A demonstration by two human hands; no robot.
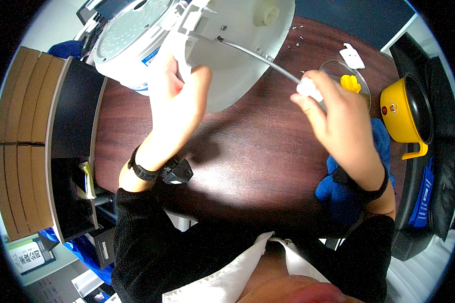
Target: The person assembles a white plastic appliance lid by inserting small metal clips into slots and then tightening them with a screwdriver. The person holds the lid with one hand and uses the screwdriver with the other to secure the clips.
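Observation:
A white plastic appliance housing (237, 76) stands tilted open at the far middle of the table, its hollow inside facing me. Joined to or resting beside it is a round white part with a grey, dotted disc (131, 30); I cannot tell which. My left hand (179, 101) is closed on the housing's near edge, its fingers partly hidden behind the wall. With my right hand (341, 113) I grip the white handle of a screwdriver (268, 59). Its long metal shaft reaches left, and the tip is at a small hole inside the housing.
Several loose screws (298, 44) lie on the brown table (253, 151) beyond the housing. To the right are a small white plastic piece (353, 56), a clear lid with a yellow knob (350, 84), a yellow pot (397, 111) and a blue cloth (331, 189). Cardboard boxes (23, 101) line the left.

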